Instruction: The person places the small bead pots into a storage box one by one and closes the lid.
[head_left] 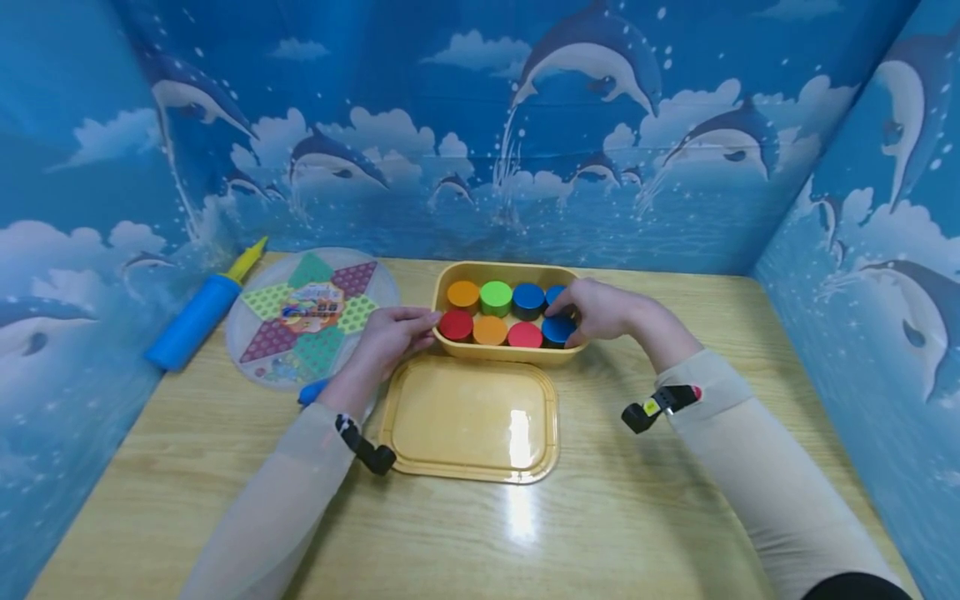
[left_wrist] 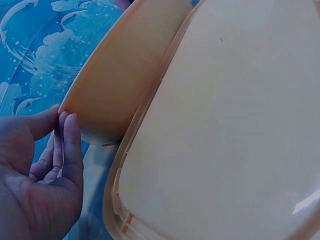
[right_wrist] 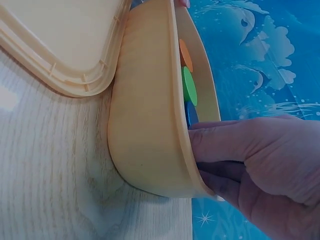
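Observation:
A deep yellow plastic box holds two rows of round pots with coloured tops: a red pot, orange ones, a light green pot, a pinkish-red pot and blue ones. My left hand pinches the box's left rim between thumb and fingers, as the left wrist view shows closely. Inside the right end, my right hand grips the front blue pot, thumb and fingers around its top. In the right wrist view the fingertips are hidden behind the box wall.
A yellow lid lies flat in front of the box. At the left are a round star-patterned game board and a blue pump with a yellow nozzle. Part of a blue object shows beside the left wrist. Dolphin-print curtains enclose the table.

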